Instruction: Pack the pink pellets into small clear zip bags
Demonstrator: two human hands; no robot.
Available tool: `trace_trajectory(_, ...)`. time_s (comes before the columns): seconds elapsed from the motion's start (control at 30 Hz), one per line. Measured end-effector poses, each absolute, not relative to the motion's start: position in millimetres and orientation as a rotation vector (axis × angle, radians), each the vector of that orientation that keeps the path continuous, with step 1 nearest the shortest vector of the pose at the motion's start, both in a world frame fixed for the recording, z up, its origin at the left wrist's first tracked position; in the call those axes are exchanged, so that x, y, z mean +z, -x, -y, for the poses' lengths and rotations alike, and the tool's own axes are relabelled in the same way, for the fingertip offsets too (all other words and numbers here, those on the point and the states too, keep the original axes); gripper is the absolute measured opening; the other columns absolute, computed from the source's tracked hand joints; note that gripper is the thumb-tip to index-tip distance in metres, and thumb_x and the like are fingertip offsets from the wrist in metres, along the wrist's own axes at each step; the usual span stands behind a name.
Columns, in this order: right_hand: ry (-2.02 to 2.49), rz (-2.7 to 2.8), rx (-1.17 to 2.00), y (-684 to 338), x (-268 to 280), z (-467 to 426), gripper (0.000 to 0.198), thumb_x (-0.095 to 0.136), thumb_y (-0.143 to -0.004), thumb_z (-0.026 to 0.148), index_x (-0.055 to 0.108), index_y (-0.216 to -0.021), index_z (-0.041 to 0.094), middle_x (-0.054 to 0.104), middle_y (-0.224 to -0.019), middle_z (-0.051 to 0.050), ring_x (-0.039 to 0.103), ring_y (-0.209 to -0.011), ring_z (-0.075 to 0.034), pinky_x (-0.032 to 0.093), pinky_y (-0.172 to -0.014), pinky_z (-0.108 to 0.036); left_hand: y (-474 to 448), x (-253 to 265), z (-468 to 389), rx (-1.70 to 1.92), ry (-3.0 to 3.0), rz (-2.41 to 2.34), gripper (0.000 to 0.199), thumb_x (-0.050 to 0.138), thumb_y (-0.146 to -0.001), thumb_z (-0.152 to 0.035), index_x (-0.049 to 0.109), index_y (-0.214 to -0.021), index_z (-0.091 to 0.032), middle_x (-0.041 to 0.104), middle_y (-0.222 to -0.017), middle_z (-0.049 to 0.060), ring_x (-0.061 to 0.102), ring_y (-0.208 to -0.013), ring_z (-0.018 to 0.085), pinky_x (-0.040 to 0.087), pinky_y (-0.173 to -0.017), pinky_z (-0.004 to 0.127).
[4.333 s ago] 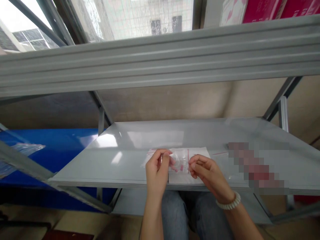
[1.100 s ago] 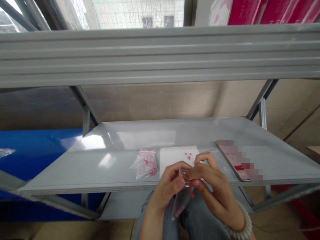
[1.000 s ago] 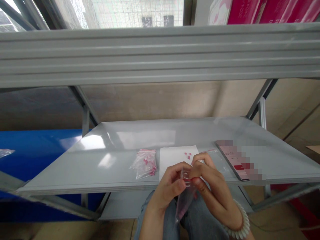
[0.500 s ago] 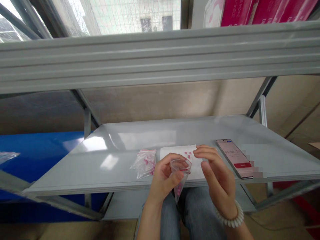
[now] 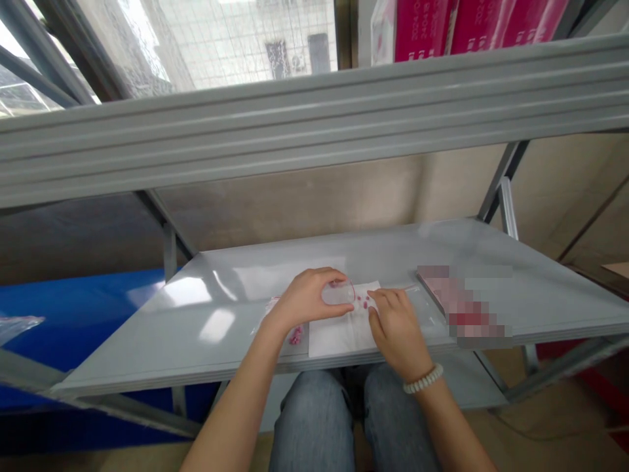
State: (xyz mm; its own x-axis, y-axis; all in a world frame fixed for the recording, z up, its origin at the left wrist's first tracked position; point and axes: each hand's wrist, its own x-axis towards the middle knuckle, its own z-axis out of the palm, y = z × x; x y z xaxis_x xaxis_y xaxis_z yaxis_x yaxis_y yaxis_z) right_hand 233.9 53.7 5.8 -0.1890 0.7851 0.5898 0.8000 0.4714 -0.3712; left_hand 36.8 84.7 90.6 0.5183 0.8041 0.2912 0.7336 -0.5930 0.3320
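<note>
My left hand point(image 5: 312, 295) is closed around a clear zip bag point(image 5: 338, 293) with a red line at its mouth. The bag lies on its side above a sheet of white paper point(image 5: 330, 339), mouth facing right. A few small pink pieces point(image 5: 365, 305) rest on the paper just beyond that mouth. Beside them is my right hand point(image 5: 396, 324), its fingers bent and its thumb apart from them; nothing shows in its grasp. Partly hidden behind my left wrist, another clear bag of pink pieces point(image 5: 295, 335) lies on the shelf.
A phone point(image 5: 455, 301), partly blurred out, lies on the grey shelf point(image 5: 162, 341) to the right. Clear plastic point(image 5: 427, 305) lies between it and the paper. A thick grey shelf edge point(image 5: 295, 124) crosses above, with red boxes point(image 5: 472, 29) on top.
My left hand has carried the bag forward over the paper and tipped it from upright onto its side. My right hand has come down beside the pink pieces.
</note>
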Motion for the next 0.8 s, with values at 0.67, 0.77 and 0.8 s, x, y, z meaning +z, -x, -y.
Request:
trace_trajectory(0.67, 1.571, 2.109, -0.111, -227, 11, -53, 0.012, 0.063, -0.092, 0.015, 0.075, -0.093, 0.016, 0.07, -0.093, -0.012, 0.053, -0.095, -0.03, 0.031, -0.075, -0.039, -56, 72, -105, 0.049, -2.8, -1.485, 0.045, 0.07, -0.073, -0.051, 0.071, -0.102, -0.018, 0.076, -0.101, 0.01, 0.07, -0.091, 0.031, 0.047, -0.08, 0.039)
trace_trajectory(0.77, 1.569, 2.096, -0.09, -226, 11, -53, 0.012, 0.063, -0.092, 0.014, 0.075, -0.094, 0.017, 0.07, -0.094, -0.012, 0.054, -0.096, -0.03, 0.032, -0.075, -0.039, -55, 73, -105, 0.016, -2.814, -1.495, 0.045, 0.069, -0.073, -0.053, 0.071, -0.102, -0.019, 0.076, -0.1, 0.009, 0.07, -0.091, 0.03, 0.047, -0.08, 0.038)
trace_trajectory(0.8, 1.572, 2.092, -0.085, -226, 11, -53, 0.012, 0.063, -0.092, 0.014, 0.075, -0.094, 0.017, 0.07, -0.094, -0.012, 0.054, -0.096, -0.03, 0.032, -0.076, -0.039, -55, 74, -105, 0.006, -2.819, -1.496, 0.045, 0.069, -0.073, -0.053, 0.071, -0.103, -0.019, 0.076, -0.1, 0.009, 0.07, -0.092, 0.03, 0.046, -0.08, 0.037)
